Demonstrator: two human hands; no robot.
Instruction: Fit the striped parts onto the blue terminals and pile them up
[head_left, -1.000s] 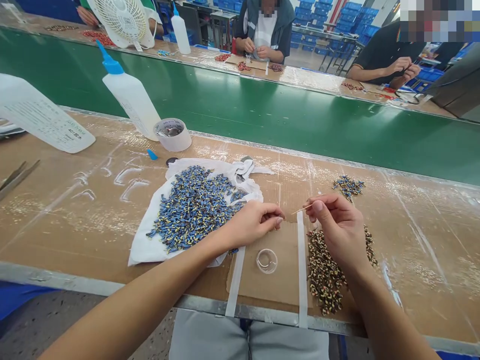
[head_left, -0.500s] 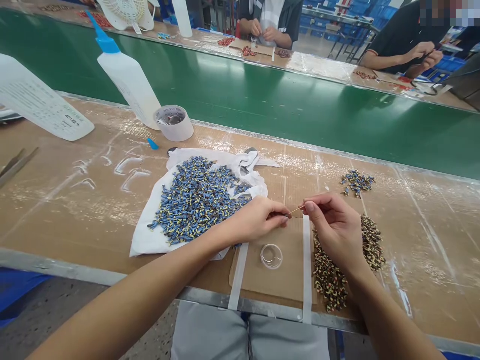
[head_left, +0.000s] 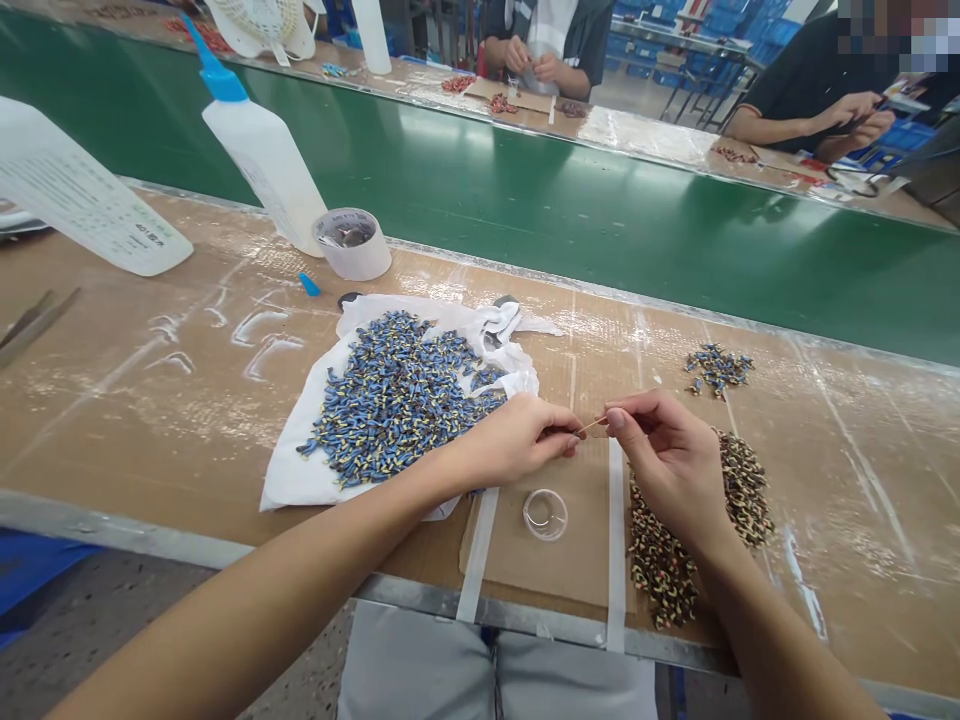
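Observation:
In front of me my left hand is closed in a pinch, and what sits between its fingertips is too small and hidden to name. My right hand pinches a thin wooden toothpick, whose tip reaches the left fingertips. Below both hands a small clear round cup stands on a cardboard piece. Left of the hands, a heap of small blue parts with yellow ends lies on a white plastic bag. Beside and partly under my right wrist is a pile of small dark and cream parts.
A smaller group of blue parts lies at the right. Farther back are a tape roll, a blue-tipped bottle, another white bottle, a blue cap and tweezers. Beyond the green belt, two people work.
Both hands keep nearly the same pose, with the toothpick still at the left fingertips. The whole view has shifted slightly.

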